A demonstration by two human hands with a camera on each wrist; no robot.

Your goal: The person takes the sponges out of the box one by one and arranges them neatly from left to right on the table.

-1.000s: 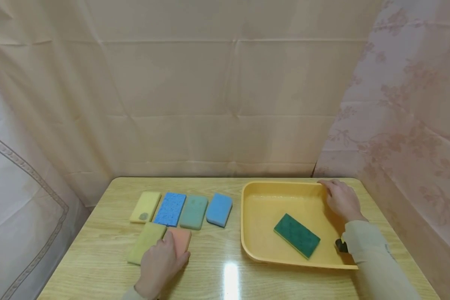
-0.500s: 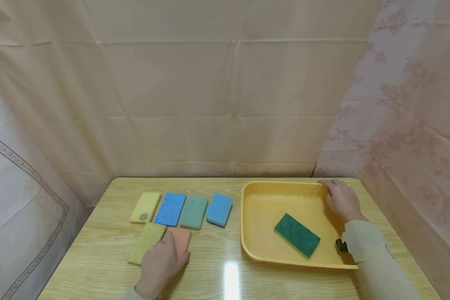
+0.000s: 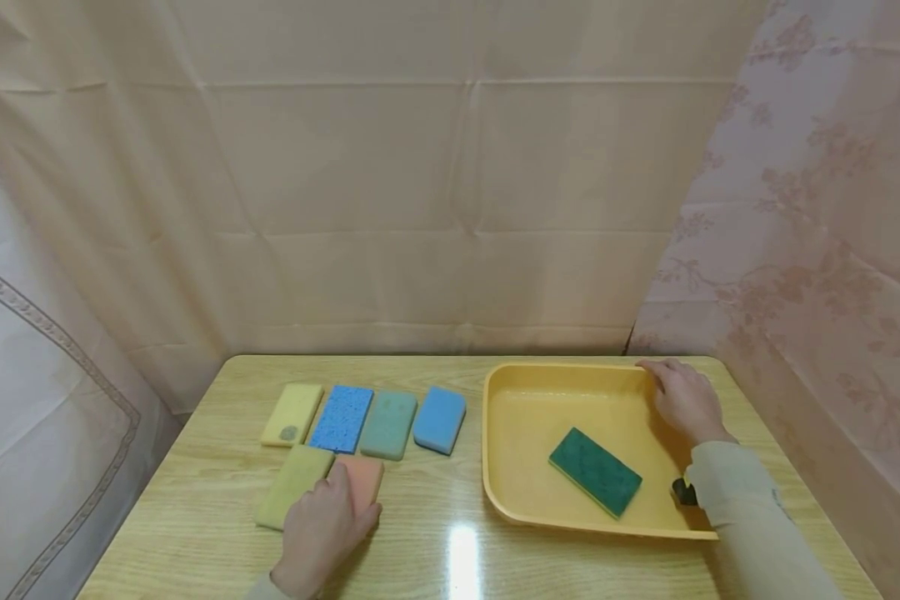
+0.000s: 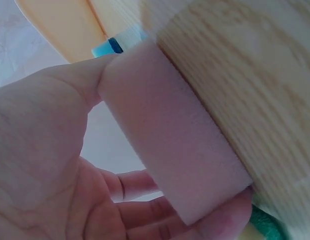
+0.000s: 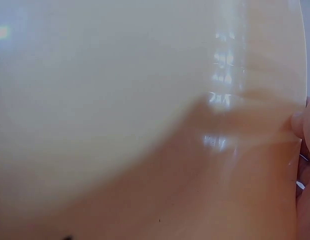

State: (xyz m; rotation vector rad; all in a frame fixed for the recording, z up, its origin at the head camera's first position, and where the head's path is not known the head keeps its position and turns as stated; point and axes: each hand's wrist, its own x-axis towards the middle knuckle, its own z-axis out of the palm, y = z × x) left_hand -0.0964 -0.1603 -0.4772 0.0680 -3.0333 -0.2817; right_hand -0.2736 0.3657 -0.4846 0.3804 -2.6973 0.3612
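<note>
At the front left of the table, my left hand (image 3: 318,527) holds a salmon-pink sponge (image 3: 366,482) by its edges. The left wrist view shows that sponge (image 4: 175,135) between thumb and fingers, lying against the wood. My right hand (image 3: 686,402) grips the far right rim of a yellow plastic tray (image 3: 517,442). In the right wrist view, the thumb (image 5: 298,124) is on the inside of the tray wall, with the fingers partly hidden behind it. A dark green scouring sponge (image 3: 596,472) lies slanted inside the tray.
A yellow sponge (image 3: 291,414), a speckled blue sponge (image 3: 342,418), a grey-green sponge (image 3: 388,425) and a light blue sponge (image 3: 439,419) form a back row. An olive-yellow sponge (image 3: 294,487) lies left of the pink one. Curtains hang behind the wooden table (image 3: 195,500).
</note>
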